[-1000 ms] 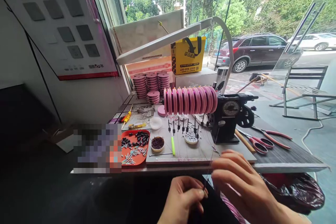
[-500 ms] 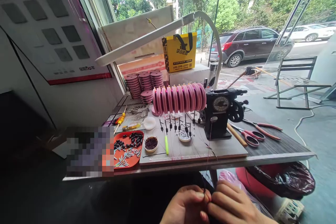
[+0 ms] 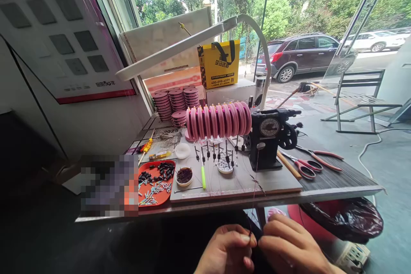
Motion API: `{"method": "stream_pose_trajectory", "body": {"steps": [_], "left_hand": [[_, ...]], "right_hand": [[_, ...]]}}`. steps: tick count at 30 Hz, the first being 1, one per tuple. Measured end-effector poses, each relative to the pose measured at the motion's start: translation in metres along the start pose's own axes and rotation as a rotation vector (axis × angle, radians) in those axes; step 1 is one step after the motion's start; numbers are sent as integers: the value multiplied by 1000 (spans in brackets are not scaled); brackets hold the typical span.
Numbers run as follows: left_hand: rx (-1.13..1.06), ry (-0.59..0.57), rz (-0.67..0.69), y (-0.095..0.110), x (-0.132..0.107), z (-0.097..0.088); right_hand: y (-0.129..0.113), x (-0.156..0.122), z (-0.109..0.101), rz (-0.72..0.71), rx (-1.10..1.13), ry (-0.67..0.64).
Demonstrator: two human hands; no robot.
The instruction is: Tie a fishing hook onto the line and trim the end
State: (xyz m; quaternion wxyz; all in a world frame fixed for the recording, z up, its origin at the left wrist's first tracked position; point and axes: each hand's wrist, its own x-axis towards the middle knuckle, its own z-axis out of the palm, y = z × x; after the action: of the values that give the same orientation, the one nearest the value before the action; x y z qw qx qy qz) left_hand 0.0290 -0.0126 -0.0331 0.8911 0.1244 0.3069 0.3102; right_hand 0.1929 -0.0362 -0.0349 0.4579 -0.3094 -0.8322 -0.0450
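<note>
Below the grey table edge [image 3: 224, 207], the left hand [image 3: 226, 250] and right hand [image 3: 289, 248] meet fingertip to fingertip — both pinched shut on 1 thin dark thread [image 3: 255, 184] running up to the black winding machine [image 3: 269, 139]. Light, limp, likely slippery — best pinched close to the working end.

Both hands meet below the counter [image 3: 321, 190] edge — the left hand [image 3: 229, 250] and right hand [image 3: 290, 248] pinch a thin dark line [image 3: 254, 197] between touching fingertips. Up from that grip the line rises to the black winding machine [image 3: 269, 139]; left of the machine sits a row of pink spools [image 3: 218, 120] — farther left, a red tray [image 3: 157, 182] of small parts.
</note>
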Motion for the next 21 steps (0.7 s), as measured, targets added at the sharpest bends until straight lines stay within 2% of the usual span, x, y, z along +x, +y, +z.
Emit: {"method": "stream_pose_trajectory", "body": {"steps": [2, 4, 7, 10, 21], "left_hand": [[-9, 17, -25, 0, 1, 1], [-14, 30, -54, 0, 3, 2], [-7, 37, -83, 2, 2, 5], [-9, 50, -89, 3, 0, 5], [-56, 87, -97, -4, 10, -3]], "right_hand": [[-1, 0, 0, -126, -72, -81], [-2, 1, 1, -207, -144, -98], [-4, 2, 6, -194, -208, -17], [-5, 1, 12, -183, -239, 8], [-6, 5, 11, -197, -280, -30]]}}
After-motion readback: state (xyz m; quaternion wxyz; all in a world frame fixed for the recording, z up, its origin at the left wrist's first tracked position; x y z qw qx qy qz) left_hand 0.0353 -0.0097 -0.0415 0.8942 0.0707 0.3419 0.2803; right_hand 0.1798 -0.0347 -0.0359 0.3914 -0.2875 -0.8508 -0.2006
